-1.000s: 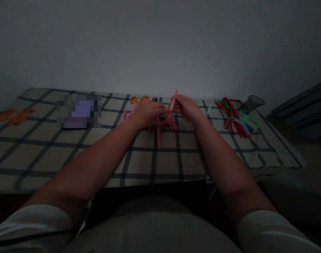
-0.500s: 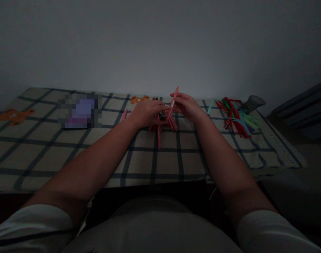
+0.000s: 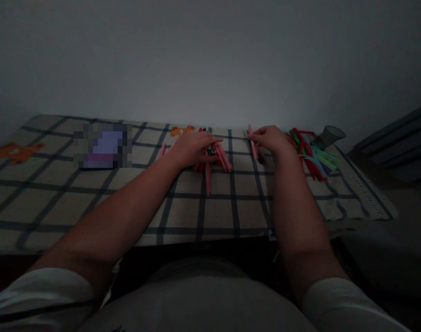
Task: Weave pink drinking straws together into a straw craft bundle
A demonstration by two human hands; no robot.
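Observation:
A loose pile of slim pink pens point(image 3: 223, 157), with some red and dark parts among them, lies on the checked tablecloth. Over its left side rests my left hand point(image 3: 191, 148), palm down, fingers stretched out and thumb apart; it hides part of the pile. To the right, my right hand point(image 3: 270, 138) pinches a pink pen point(image 3: 253, 146) between thumb and fingers, its tip pointing away from me. Just below that hand, a second pinkish stick and a dark round bit show partly, touching or close to the held pen.
A bundle of red, green and blue fuzzy strips point(image 3: 310, 154) lies at the right, beside a grey see-through cup point(image 3: 329, 135) tipped over. A blurred purple box or packet point(image 3: 104, 146) is at the left. The checked tablecloth point(image 3: 127, 193) meets a wall behind.
My right hand has moved right, away from my left hand, carrying the pink pen and lowering it to the tablecloth. My left hand has stayed over the pile.

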